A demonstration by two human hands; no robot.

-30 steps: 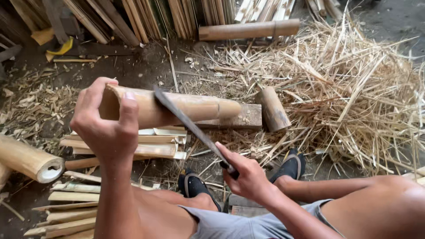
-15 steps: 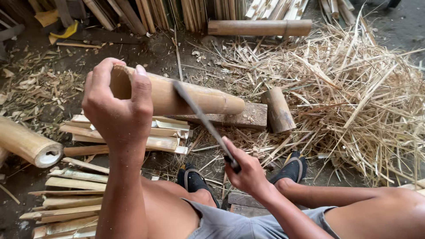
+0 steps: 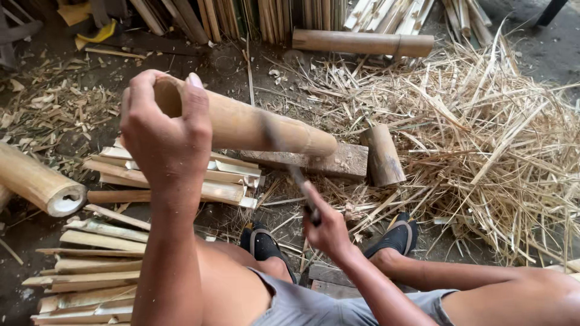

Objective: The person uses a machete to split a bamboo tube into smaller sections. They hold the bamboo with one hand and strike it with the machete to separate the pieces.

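My left hand grips the open near end of a hollow bamboo tube. The tube slants away to the right, and its far end rests on a flat wooden block. My right hand is closed on the handle of a long dark knife. The blade is blurred with motion and crosses the side of the tube near its middle.
Split bamboo slats lie stacked under the tube, with more slats at the lower left. A thick bamboo section lies at left, a short piece right of the block, a long pole at the back. Shavings pile up at right.
The knife has swung down along the tube, and its blade now blurs against the tube's side. My left hand still holds the same end, which now sits nearer the camera.
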